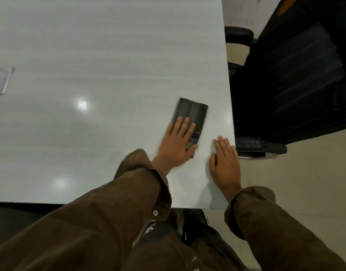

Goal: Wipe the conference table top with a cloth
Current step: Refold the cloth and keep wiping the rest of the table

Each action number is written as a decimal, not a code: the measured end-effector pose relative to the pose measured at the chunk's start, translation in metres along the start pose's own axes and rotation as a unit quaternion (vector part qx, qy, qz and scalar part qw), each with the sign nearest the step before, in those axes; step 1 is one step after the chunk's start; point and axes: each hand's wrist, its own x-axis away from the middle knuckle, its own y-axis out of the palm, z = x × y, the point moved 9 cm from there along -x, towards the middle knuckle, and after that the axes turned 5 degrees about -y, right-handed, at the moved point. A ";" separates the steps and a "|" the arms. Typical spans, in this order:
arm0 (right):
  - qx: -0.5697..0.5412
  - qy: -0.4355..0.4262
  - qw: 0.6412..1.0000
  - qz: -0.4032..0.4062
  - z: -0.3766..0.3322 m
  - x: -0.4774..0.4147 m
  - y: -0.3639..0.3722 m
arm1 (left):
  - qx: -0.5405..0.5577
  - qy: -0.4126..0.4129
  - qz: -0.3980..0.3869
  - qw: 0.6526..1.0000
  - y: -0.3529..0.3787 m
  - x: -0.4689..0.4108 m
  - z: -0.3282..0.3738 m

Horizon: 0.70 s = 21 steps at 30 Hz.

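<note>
A dark grey folded cloth (191, 112) lies flat on the pale grey conference table top (90, 45), near its right edge. My left hand (176, 143) presses on the cloth's near half with straight fingers spread over it. My right hand (225, 159) rests flat on the bare table just to the right of the cloth, close to the table's right edge, and holds nothing. Both arms wear brown sleeves.
A black office chair (297, 75) stands right beside the table's right edge, its armrest (254, 145) close to my right hand. A silver socket panel (0, 83) sits in the table top at far left. The table's near edge runs just below my wrists.
</note>
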 end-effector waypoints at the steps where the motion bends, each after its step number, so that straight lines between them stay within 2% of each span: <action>1: 0.007 0.015 1.000 -0.005 -0.001 0.007 0.001 | 0.005 0.034 0.008 0.999 0.003 0.019 0.005; 3: 0.012 0.040 0.999 -0.016 -0.003 0.019 0.004 | 0.006 0.082 0.024 0.996 0.007 0.060 -0.006; 6: 0.013 0.058 0.998 -0.020 -0.003 0.032 0.005 | 0.024 0.058 0.079 0.995 -0.002 0.118 -0.068; 8: 0.012 0.057 0.998 -0.017 -0.001 0.034 0.003 | 0.026 -0.026 0.104 0.994 -0.008 0.160 -0.127; 11: 0.013 0.053 0.998 -0.022 0.001 0.035 0.000 | 0.051 -0.210 0.087 0.972 -0.010 0.219 -0.199; 13: 0.013 0.050 0.998 -0.032 -0.003 0.040 0.002 | 0.058 -0.321 0.078 0.942 -0.005 0.242 -0.211; 15: 0.019 0.055 0.998 -0.036 -0.010 0.044 0.005 | 0.059 -0.358 0.073 0.929 -0.001 0.245 -0.194; 17: 0.017 0.063 0.997 -0.035 -0.016 0.046 0.005 | 0.059 -0.323 0.069 0.942 0.005 0.229 -0.156; 21: 0.019 0.075 0.996 -0.039 -0.022 0.052 0.003 | 0.042 -0.131 0.035 0.990 0.017 0.212 -0.082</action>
